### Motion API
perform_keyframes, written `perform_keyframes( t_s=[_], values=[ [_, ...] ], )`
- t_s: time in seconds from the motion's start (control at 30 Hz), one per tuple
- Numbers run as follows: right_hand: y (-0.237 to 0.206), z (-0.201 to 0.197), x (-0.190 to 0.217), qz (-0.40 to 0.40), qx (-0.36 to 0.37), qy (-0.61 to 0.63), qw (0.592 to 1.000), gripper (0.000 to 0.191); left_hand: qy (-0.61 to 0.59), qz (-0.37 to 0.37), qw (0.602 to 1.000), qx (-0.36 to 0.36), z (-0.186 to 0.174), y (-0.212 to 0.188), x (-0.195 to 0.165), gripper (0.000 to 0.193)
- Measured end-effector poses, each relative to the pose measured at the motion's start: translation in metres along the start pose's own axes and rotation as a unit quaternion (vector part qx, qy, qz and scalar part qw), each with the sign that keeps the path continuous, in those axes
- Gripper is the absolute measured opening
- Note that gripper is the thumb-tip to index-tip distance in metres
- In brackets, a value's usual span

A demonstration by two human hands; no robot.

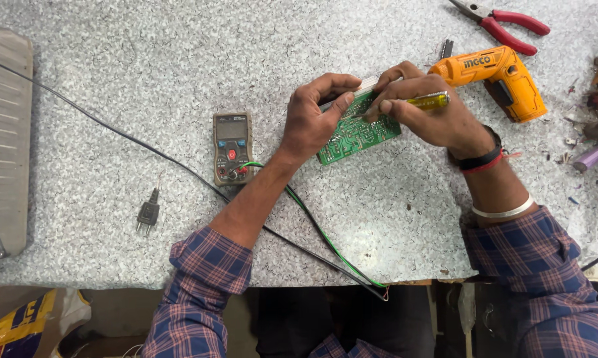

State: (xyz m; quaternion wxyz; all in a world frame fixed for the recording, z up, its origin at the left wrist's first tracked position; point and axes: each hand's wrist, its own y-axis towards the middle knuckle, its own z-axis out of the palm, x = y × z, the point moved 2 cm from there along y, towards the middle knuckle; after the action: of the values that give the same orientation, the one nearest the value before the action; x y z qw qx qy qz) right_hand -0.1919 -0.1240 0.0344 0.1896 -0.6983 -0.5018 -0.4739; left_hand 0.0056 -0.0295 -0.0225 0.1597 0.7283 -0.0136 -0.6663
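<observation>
A green circuit board (355,132) lies solder side up on the speckled grey worktop (179,59). My left hand (312,119) grips the board's near-left edge, thumb on top. My right hand (431,109) holds a screwdriver with a clear yellow handle (430,101), its metal tip resting on the board's upper part beside my left thumb. Both forearms reach in from the bottom, in plaid sleeves.
A brown multimeter (232,147) with green and black leads sits left of the board. An orange cordless screwdriver (504,78) and red-handled pliers (504,23) lie at upper right. A black cable with a plug (148,213) crosses the top. A metal cover (4,139) is at far left.
</observation>
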Motion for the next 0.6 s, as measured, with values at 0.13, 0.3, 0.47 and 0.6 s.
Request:
perform_keyframes(
  t_s=[0.13,0.3,0.47,0.6],
  values=[
    [0.0,0.0021,0.0004,-0.028,0.0,-0.023,0.999,0.022,0.023,-0.011,1.0,-0.004,0.0,-0.0001,-0.0002,0.02],
    [-0.0007,-0.001,-0.0042,-0.018,-0.007,0.023,1.0,0.022,0.036,0.005,0.999,0.0,-0.0005,-0.0002,-0.0007,0.02],
    [-0.0007,-0.0003,-0.0055,-0.024,-0.012,0.014,1.0,0.022,0.034,-0.003,0.999,-0.001,0.0003,-0.0003,0.0003,0.02],
    [0.0016,0.0046,-0.0063,-0.027,-0.015,-0.004,1.0,0.022,0.032,0.009,0.999,-0.001,-0.0003,0.0002,-0.0007,0.02]
  ],
)
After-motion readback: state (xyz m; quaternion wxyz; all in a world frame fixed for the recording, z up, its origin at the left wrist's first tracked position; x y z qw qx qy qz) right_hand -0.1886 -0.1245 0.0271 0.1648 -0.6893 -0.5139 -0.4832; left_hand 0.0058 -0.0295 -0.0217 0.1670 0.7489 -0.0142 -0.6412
